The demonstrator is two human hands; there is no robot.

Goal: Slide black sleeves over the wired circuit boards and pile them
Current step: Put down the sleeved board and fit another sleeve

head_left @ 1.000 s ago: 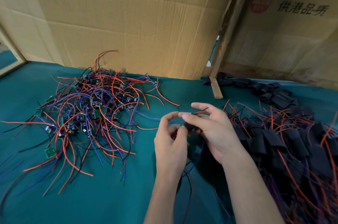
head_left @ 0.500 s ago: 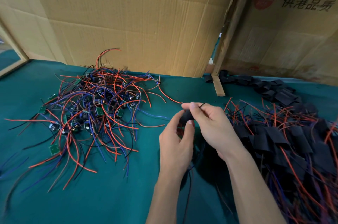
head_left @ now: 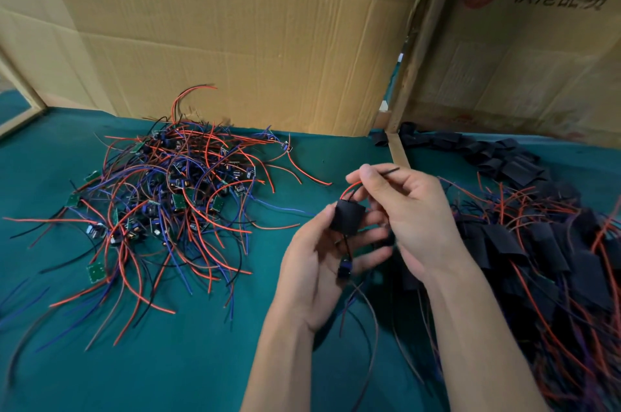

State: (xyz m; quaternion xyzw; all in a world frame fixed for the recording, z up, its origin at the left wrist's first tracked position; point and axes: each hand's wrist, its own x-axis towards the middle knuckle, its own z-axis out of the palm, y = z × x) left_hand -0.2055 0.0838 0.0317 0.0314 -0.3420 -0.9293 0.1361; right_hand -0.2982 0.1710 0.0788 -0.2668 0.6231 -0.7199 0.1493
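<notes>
My left hand [head_left: 316, 263] pinches a black sleeve [head_left: 346, 217] between thumb and fingers, above the green table. A red and a black wire [head_left: 351, 189] come out of the sleeve's top, and my right hand [head_left: 406, 213] pinches their ends near its fingertips. Below the sleeve, a small blue-and-black board [head_left: 344, 267] hangs on its wires against my left palm, outside the sleeve. A tangle of bare wired circuit boards [head_left: 174, 200] lies to the left. Sleeved boards are piled [head_left: 544, 250] on the right.
Loose black sleeves [head_left: 497, 156] lie at the back right beside a wooden strip [head_left: 398, 151]. Cardboard walls [head_left: 235, 35] close off the back of the green table [head_left: 188, 358]. Long wires trail from the left tangle toward the front edge.
The sleeve has slid down the red and black wires and now shows fully in my left hand. My right hand has drawn the wire ends up and apart from it.
</notes>
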